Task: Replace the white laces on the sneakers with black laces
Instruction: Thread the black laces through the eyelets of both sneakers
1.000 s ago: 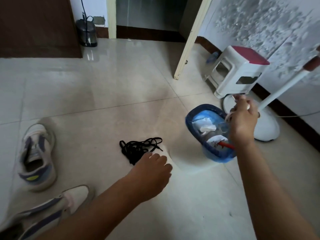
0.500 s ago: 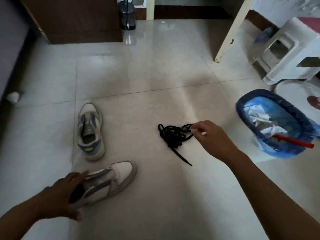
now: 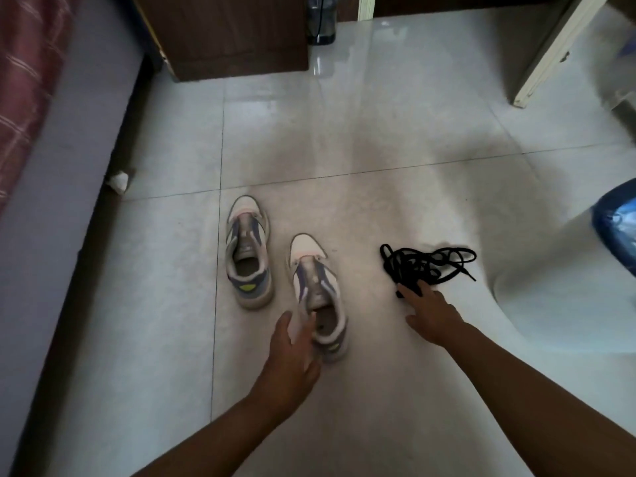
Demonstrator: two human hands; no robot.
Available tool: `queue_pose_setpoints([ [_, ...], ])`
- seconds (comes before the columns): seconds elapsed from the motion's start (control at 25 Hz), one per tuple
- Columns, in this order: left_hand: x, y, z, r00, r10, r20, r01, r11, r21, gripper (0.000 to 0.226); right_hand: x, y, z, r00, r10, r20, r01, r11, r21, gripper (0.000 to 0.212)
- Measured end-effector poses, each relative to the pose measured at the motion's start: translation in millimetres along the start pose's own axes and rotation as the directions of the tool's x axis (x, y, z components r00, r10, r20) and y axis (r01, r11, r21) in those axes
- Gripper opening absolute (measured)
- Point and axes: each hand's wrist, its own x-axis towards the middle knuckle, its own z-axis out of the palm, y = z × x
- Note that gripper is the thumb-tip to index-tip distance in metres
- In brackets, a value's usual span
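Two sneakers sit on the floor with no laces in them at all, so it looks like the white laces are already out. The black ones are not in yet, so all the threading is left to do, for both shoes.

Big things first. The floor is wide and bare toward 12 o'clock, with lots of room to move. A bed runs down the whole side at 9 o'clock, and its dark edge is a wall for the hands. A brown cabinet stands far off at 12 o'clock. A door edge is at 1 o'clock. A blue bin peeks in at 3 o'clock, well apart from the laces.

The far sneaker sits at 11 o'clock, alone and untouched. The near sneaker is in the middle, just beside it.

The left hand has its grip clamped on the heel of the near sneaker, thumb outside and fingers going in. The black laces lie in a messy pile at 2 o'clock. The right hand has its fingers spread apart and flat, tips touching the near edge of the pile, not holding yet.

A small white scrap lies by the bed at 10 o'clock.
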Motion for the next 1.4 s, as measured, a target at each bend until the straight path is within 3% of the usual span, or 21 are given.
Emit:
queue_pose_setpoints([
  [0.08,15.4,-2.2,-1.8,0.991,0.132,0.012,-0.132,0.982,0.137,0.061,3.0,1.4,4.7,0.997,0.002,-0.077,-0.008,0.996,-0.085,0.049],
  [0.16,32.7,2.3,-6.2,0.991,0.122,0.053,-0.127,0.985,0.118,0.061,0.4,7.7,6.9,0.992,-0.012,-0.129,-0.004,0.992,-0.126,0.034],
  [0.24,46.7,16.0,-3.2,0.99,0.137,0.039,-0.141,0.984,0.109,0.064,-6.7,12.7,7.6,0.983,0.005,-0.184,0.0,1.0,0.03,0.024],
  [0.28,53.9,25.4,-0.1,0.987,0.16,0.014,-0.16,0.978,0.135,0.064,-11.9,15.9,2.9,0.971,0.059,-0.231,-0.012,0.979,0.201,0.02],
  [0.36,65.7,47.4,2.0,0.986,0.148,-0.071,-0.14,0.985,0.103,0.06,-22.5,24.8,-19.2,0.94,0.195,-0.279,-0.014,0.842,0.54,0.019],
  [0.4,71.1,57.2,-0.2,0.99,0.099,-0.098,-0.092,0.994,0.066,0.057,-27.7,30.3,-34.9,0.941,0.214,-0.261,-0.002,0.778,0.629,0.019],
  [0.48,82.0,76.5,-10.0,0.985,0.048,-0.166,-0.039,0.998,0.053,0.05,-38.8,43.5,-66.5,0.954,0.182,-0.238,0.01,0.774,0.634,0.02],
  [0.56,95.4,99.3,-23.7,0.978,0.081,-0.191,-0.088,0.996,-0.028,0.046,-50.9,49.9,-100.4,0.936,0.199,-0.289,0.041,0.756,0.654,0.025],
  [0.64,112.4,129.8,-42.0,0.982,0.163,-0.093,-0.179,0.963,-0.201,0.048,-64.2,46.0,-135.7,0.92,0.227,-0.32,0.133,0.587,0.799,0.019],
  [0.72,127.5,172.6,-60.4,0.959,0.264,0.098,-0.204,0.892,-0.403,0.059,-82.9,33.8,-171.9,0.942,0.12,-0.315,0.232,0.447,0.864,0.012],
  [0.8,135.6,217.5,-77.0,0.88,0.386,0.276,-0.195,0.825,-0.53,0.064,-101.8,25.1,-204.1,0.952,-0.021,-0.305,0.289,0.386,0.876,0.009],
  [0.84,138.1,237.4,-85.3,0.822,0.47,0.322,-0.229,0.79,-0.568,0.055,-111.9,21.6,-221.1,0.946,-0.061,-0.318,0.317,0.369,0.874,0.01],
  [0.92,143.5,261.0,-104.1,0.749,0.566,0.345,-0.291,0.748,-0.596,0.02,-124.6,22.3,-251.7,0.929,-0.067,-0.363,0.362,0.354,0.862,0.016],
  [1.08,160.0,278.1,-167.9,0.876,0.452,0.167,-0.265,0.742,-0.616,0.025,-148.2,51.1,-310.6,0.889,0.019,-0.457,0.424,0.336,0.841,0.027],
  [1.2,165.8,287.7,-217.6,0.908,0.413,0.063,-0.27,0.696,-0.665,0.026,-163.6,64.9,-340.6,0.894,-0.022,-0.448,0.426,0.358,0.831,0.024],
  [1.28,166.4,292.0,-244.8,0.892,0.442,0.091,-0.279,0.699,-0.658,0.025,-171.4,65.6,-359.2,0.905,-0.068,-0.42,0.406,0.435,0.804,0.032],
  [1.4,157.6,292.8,-294.9,0.871,0.427,0.244,-0.266,0.826,-0.498,0.027,-190.4,70.4,-395.2,0.918,-0.093,-0.386,0.374,0.53,0.761,0.039],
])
